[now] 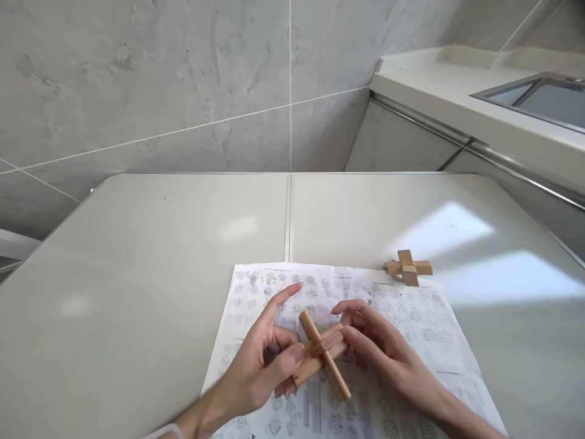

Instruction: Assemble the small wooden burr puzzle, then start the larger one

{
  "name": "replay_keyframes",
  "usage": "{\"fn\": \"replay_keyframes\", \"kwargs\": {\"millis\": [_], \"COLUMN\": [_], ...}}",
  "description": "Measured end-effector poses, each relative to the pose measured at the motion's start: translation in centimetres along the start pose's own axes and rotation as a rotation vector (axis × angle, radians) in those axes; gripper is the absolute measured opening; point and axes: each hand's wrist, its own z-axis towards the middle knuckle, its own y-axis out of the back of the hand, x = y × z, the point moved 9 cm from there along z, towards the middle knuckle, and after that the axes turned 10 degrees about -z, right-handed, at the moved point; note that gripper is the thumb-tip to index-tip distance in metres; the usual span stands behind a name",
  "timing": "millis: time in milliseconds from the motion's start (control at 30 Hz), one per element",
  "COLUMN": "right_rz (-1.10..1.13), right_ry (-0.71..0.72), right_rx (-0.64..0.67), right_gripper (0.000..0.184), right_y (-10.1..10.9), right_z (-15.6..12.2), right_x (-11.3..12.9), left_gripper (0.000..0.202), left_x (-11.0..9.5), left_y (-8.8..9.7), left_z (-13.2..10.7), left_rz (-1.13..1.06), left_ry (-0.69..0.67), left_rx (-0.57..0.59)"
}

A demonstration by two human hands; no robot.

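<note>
A wooden puzzle of crossed sticks [322, 353] is held between both hands above a printed instruction sheet [411, 323]. My left hand [267, 360] pinches its left end with thumb and curled fingers, the index finger stretched out. My right hand [379, 344] grips its right end with thumb and fingertips. A second, smaller wooden cross puzzle [408, 267] lies on the table past the sheet's top right corner, away from both hands.
The sheet lies on a pale grey table [146, 274] with a seam down its middle. Grey tiled walls rise behind it. At the upper right a white counter [457, 97] holds a steel sink [543, 97].
</note>
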Motion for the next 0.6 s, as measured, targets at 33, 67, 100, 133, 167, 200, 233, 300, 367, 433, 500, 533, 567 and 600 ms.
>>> {"fn": "replay_keyframes", "kwargs": {"millis": [33, 67, 100, 133, 167, 200, 233, 300, 367, 433, 500, 533, 567, 600], "right_rz": [0.029, 0.069, 0.118, 0.167, 0.208, 0.238, 0.255, 0.274, 0.302, 0.338, 0.381, 0.405, 0.432, 0.46], "right_ry": [-0.01, -0.016, -0.015, -0.012, -0.004, 0.005, 0.016, 0.048, 0.084, 0.106, 0.111, 0.109, 0.106, 0.103], "right_rx": [0.045, 0.09, 0.125, 0.152, 0.173, 0.191, 0.21, 0.25, 0.268, 0.268, 0.285, 0.306, 0.333, 0.36], "right_gripper": [0.031, 0.03, 0.029, 0.027, 0.027, 0.027, 0.027, 0.027, 0.026, 0.024, 0.022, 0.022, 0.023, 0.024], "right_y": [-0.5, -0.9, -1.2, -1.5, -1.6, -1.7, -1.8, -1.9, -2.0, -1.9, -2.0, -2.1, -2.3, -2.5], "right_z": [0.0, 0.0, 0.0, -0.1, -0.1, -0.1, -0.1, -0.1, -0.2, -0.3, -0.3, -0.4, -0.4, -0.5], "right_x": [0.0, 0.0, 0.1, 0.2, 0.3, 0.4, 0.5, 0.9, 1.2, 1.3, 1.2, 1.2, 1.2, 1.2], "left_gripper": [0.088, 0.085, 0.081, 0.076, 0.072, 0.068, 0.065, 0.064, 0.065, 0.067, 0.069, 0.07, 0.071, 0.072], "left_x": [0.1, 0.1, 0.0, -0.1, -0.2, -0.3, -0.3, -0.2, -0.2, -0.2, -0.2, -0.2, -0.1, 0.0], "left_y": [0.2, 0.4, 0.6, 0.9, 1.2, 1.4, 1.6, 1.6, 1.5, 1.3, 1.1, 1.0, 0.8, 0.8], "left_z": [0.1, 0.2, 0.3, 0.4, 0.5, 0.6, 0.7, 0.8, 0.9, 0.9, 0.9, 0.9, 0.8, 0.8], "left_rz": [-0.01, -0.016, -0.018, -0.018, -0.019, -0.024, -0.037, -0.081, -0.127, -0.155, -0.166, -0.164, -0.156, -0.146], "left_ry": [0.008, 0.006, -0.005, -0.02, -0.034, -0.043, -0.046, -0.03, -0.006, 0.014, 0.036, 0.049, 0.063, 0.074], "left_rx": [-0.005, -0.011, -0.022, -0.038, -0.054, -0.07, -0.083, -0.079, -0.055, -0.03, -0.004, 0.01, 0.022, 0.028]}}
